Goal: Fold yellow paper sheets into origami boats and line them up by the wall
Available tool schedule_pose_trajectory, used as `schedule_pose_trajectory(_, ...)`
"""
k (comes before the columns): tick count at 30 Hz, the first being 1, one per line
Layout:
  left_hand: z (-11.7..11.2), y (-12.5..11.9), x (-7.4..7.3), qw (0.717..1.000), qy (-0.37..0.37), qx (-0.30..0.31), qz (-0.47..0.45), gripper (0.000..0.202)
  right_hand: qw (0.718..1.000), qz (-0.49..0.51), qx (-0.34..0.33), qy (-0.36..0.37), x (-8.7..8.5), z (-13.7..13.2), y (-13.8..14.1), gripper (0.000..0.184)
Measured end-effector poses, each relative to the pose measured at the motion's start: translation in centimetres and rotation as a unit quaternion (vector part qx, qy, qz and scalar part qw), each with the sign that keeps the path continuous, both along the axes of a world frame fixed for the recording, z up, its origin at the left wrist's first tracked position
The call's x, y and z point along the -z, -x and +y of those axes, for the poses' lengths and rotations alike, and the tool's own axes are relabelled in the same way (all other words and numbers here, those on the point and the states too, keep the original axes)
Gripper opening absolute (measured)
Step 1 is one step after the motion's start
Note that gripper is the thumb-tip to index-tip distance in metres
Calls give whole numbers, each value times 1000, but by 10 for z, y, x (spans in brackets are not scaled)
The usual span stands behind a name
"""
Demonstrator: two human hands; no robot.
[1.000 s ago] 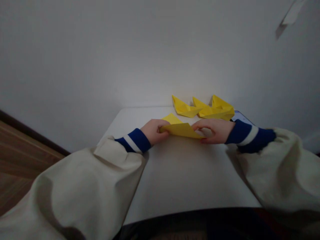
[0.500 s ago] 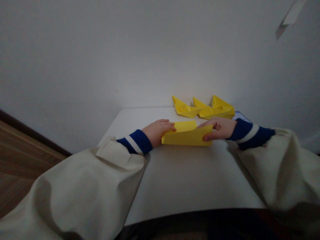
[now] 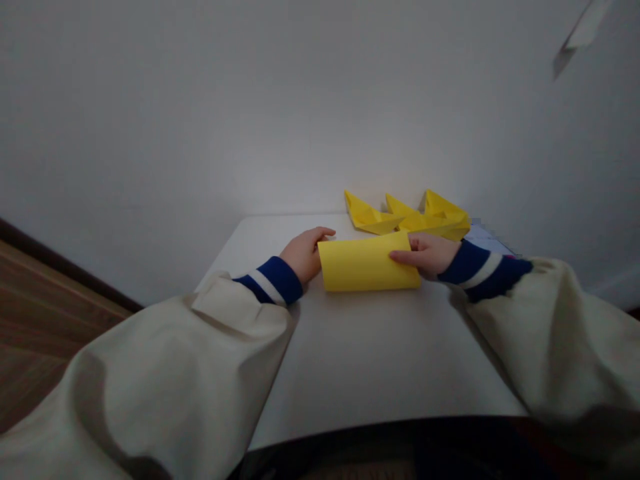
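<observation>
A sheet of yellow paper curves over toward me, its lower edge at the white table. My right hand pinches its right side, thumb on the near face and the other fingers behind. At the sheet's left edge is my left hand, open, with a finger stretched out above the paper's upper left corner. The rest of its fingers are partly hidden behind the sheet. Just beyond, several folded yellow paper boats stand close together.
The white table reaches back to a pale wall. A flat item with blue markings lies by the boats at the right. Wooden boards show at the far left. A white piece sticks out from the wall, upper right.
The near flap of the paper has been raised and bent over, now covering the far part. My left fingers have come off the paper's top; my right hand has moved slightly left.
</observation>
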State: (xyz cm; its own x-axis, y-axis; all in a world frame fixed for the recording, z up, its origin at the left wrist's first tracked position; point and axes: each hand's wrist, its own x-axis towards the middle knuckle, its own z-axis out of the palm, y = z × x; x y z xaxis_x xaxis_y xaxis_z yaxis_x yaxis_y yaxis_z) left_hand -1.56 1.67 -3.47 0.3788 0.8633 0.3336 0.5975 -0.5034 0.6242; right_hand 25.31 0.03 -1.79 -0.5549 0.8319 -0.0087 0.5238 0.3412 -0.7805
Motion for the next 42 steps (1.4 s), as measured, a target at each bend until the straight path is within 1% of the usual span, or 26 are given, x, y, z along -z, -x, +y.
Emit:
schedule_pose_trajectory(2, -4, -5, 0, 994, 52, -19, -92, 25, 998, -36, 28, -37, -3, -1, 2, 26)
schedule_pose_trajectory(3, -6, -9, -1, 986, 86, -22, -141, 23, 996, -57, 38, -51, -5, -1, 3, 25)
schedule_pose_trajectory(4, -9, -12, -2, 974, 123, -23, -191, 21, 994, -76, 44, -63, -7, -2, 3, 24)
schedule_pose_trajectory(6, -14, -18, -6, 938, 191, -34, -288, 20, 989, -109, 55, -88, -11, -3, 3, 22)
schedule_pose_trajectory(7, -16, -20, -9, 923, 218, -37, -315, 24, 985, -121, 63, -102, -12, -3, 4, 22)
schedule_pose_trajectory(9, -18, -22, -14, 906, 262, -40, -330, 38, 977, -146, 83, -129, -14, -4, 4, 21)
schedule_pose_trajectory(10, -19, -22, -15, 904, 273, -39, -327, 38, 973, -159, 92, -139, -14, -5, 5, 21)
schedule_pose_trajectory(11, -20, -22, -16, 908, 275, -34, -316, 34, 969, -170, 100, -146, -14, -5, 5, 21)
schedule_pose_trajectory(13, -19, -20, -14, 923, 262, -16, -281, 20, 964, -185, 105, -160, -14, -5, 5, 21)
schedule_pose_trajectory(14, -19, -20, -13, 931, 252, -6, -264, 18, 962, -187, 105, -167, -13, -5, 6, 21)
schedule_pose_trajectory(17, -17, -19, -8, 942, 233, 13, -240, 22, 962, -173, 115, -179, -12, -5, 5, 19)
schedule_pose_trajectory(20, -19, -20, -12, 944, 222, 4, -246, 23, 966, -142, 143, -161, -10, -5, 5, 21)
schedule_pose_trajectory(23, -25, -23, -23, 948, 199, -24, -245, 22, 971, -80, 164, -157, -8, -4, 4, 28)
schedule_pose_trajectory(24, -27, -24, -28, 953, 178, -39, -240, 23, 970, -51, 172, -166, -7, -2, 3, 31)
schedule_pose_trajectory(26, -30, -25, -34, 964, 154, -47, -210, 24, 965, 16, 193, -176, -4, 1, 3, 39)
schedule_pose_trajectory(28, -32, -25, -37, 971, 126, -54, -194, 24, 965, 79, 202, -147, 1, 4, 2, 42)
schedule_pose_trajectory(30, -31, -25, -36, 976, 93, -58, -187, 24, 970, 115, 192, -96, 4, 6, 2, 38)
schedule_pose_trajectory(31, -31, -25, -34, 979, 75, -57, -182, 23, 971, 119, 188, -84, 5, 7, 2, 35)
schedule_pose_trajectory(32, -30, -24, -33, 981, 57, -57, -175, 23, 971, 112, 189, -88, 6, 6, 2, 33)
schedule_pose_trajectory(35, -29, -22, -30, 987, 10, -72, -141, 21, 961, 67, 225, -149, 5, 4, 3, 30)
schedule_pose_trajectory(37, -28, -21, -30, 989, -14, -82, -121, 18, 952, 47, 244, -177, 2, 1, 5, 29)
schedule_pose_trajectory(39, -29, -22, -31, 989, -11, -76, -129, 18, 946, 44, 255, -193, -2, -2, 8, 30)
schedule_pose_trajectory(41, -32, -25, -32, 980, 44, -60, -187, 27, 943, 48, 256, -207, -4, -4, 10, 31)
schedule_pose_trajectory(42, -33, -27, -33, 968, 86, -53, -230, 33, 942, 53, 255, -213, -5, -5, 12, 30)
